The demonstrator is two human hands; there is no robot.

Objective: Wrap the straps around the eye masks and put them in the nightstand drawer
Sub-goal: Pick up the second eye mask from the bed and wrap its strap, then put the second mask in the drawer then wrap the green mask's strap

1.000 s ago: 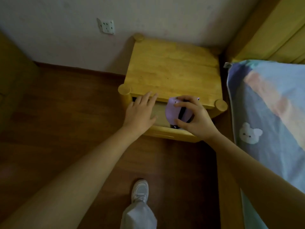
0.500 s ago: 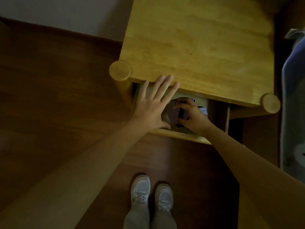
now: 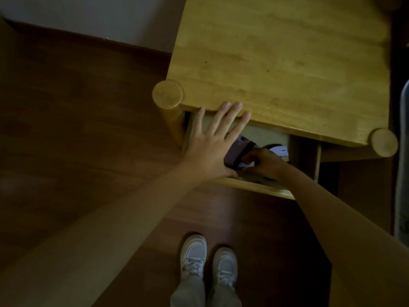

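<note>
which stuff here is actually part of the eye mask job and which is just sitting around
Part of the job:
purple eye mask, black strap wrapped round it, held by the right hand
open nightstand drawer
left hand, flat over the drawer
item printed CAPY in the drawer, possibly another mask

Just there:
nightstand top
white shoes
bedding

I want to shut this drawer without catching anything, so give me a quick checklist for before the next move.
1. Purple eye mask inside the drawer: ok, low between the walls.
2. Black strap wrapped round the mask: ok, a band crosses it.
3. Right hand clear of the drawer: not ok, it holds the mask inside.
4. Left hand clear: not ok, flat over the opening, its fingers on the nightstand edge.
5. Item with the white label lying low enough: cannot tell.
</note>
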